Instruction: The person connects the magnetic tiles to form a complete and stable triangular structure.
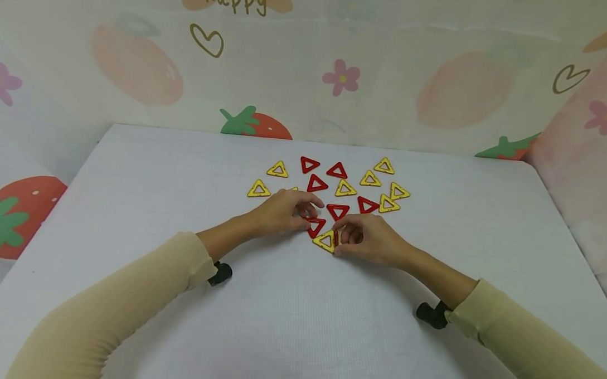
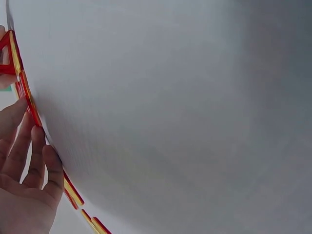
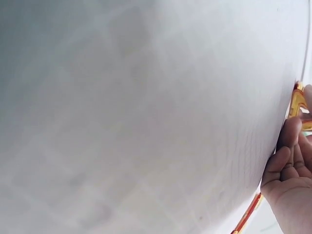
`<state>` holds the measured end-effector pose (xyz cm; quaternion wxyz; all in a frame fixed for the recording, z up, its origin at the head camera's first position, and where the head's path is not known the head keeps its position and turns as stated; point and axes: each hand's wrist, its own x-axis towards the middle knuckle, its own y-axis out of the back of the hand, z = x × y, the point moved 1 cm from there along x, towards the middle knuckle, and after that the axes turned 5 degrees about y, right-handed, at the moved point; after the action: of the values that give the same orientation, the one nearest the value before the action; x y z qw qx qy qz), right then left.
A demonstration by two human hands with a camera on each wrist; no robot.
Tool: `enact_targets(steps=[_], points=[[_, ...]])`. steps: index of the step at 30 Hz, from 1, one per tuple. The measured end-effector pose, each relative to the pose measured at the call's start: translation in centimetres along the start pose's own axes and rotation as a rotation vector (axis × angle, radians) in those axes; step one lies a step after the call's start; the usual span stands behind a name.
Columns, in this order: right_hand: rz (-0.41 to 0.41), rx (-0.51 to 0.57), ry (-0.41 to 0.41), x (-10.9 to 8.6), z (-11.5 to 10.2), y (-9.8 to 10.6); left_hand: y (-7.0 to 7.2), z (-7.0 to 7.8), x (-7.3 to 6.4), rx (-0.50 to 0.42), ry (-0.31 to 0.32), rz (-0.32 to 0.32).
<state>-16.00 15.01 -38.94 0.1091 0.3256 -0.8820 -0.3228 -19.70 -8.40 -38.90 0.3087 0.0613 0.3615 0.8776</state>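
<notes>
Beside a flat yellow triangle tile point(image 1: 324, 241), my right hand point(image 1: 374, 240) pinches an upright triangle tile point(image 1: 336, 238) between thumb and fingers. That tile looks red from the left wrist view and yellow from the right wrist view. My left hand point(image 1: 285, 212) has its thumb and bent fingers at the left corner of a flat red triangle tile point(image 1: 316, 229), which borders the yellow one. In the left wrist view, the thumb lies right on this tile point(image 2: 30, 102). Another yellow triangle point(image 1: 294, 189) is mostly hidden behind the left hand.
Several red triangles point(image 1: 338, 211) and yellow triangles point(image 1: 346, 188) lie scattered flat beyond the hands. Two yellow triangles point(image 1: 258, 189) point(image 1: 278, 169) are at the left. A white cloth covers the table point(image 1: 258, 333), and a printed curtain point(image 1: 366, 113) hangs behind its far edge.
</notes>
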Motion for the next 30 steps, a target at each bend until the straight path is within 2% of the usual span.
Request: enact_targets(steps=[4,10,20,30], points=[[-0.001,-0.005,0.004,0.02,0.06,-0.02,0.04,0.02,-0.05,0.008,0.013,0.003],[-0.002,-0.013,0.003,0.06,0.12,-0.01,-0.12,-0.07,-0.18,0.012,0.037,0.039],[-0.01,-0.015,0.006,0.04,0.05,0.04,-0.27,0.14,-0.29,-0.014,0.024,0.03],[-0.015,-0.022,-0.02,0.04,0.01,0.09,-0.32,0.03,-0.44,-0.059,0.04,0.035]])
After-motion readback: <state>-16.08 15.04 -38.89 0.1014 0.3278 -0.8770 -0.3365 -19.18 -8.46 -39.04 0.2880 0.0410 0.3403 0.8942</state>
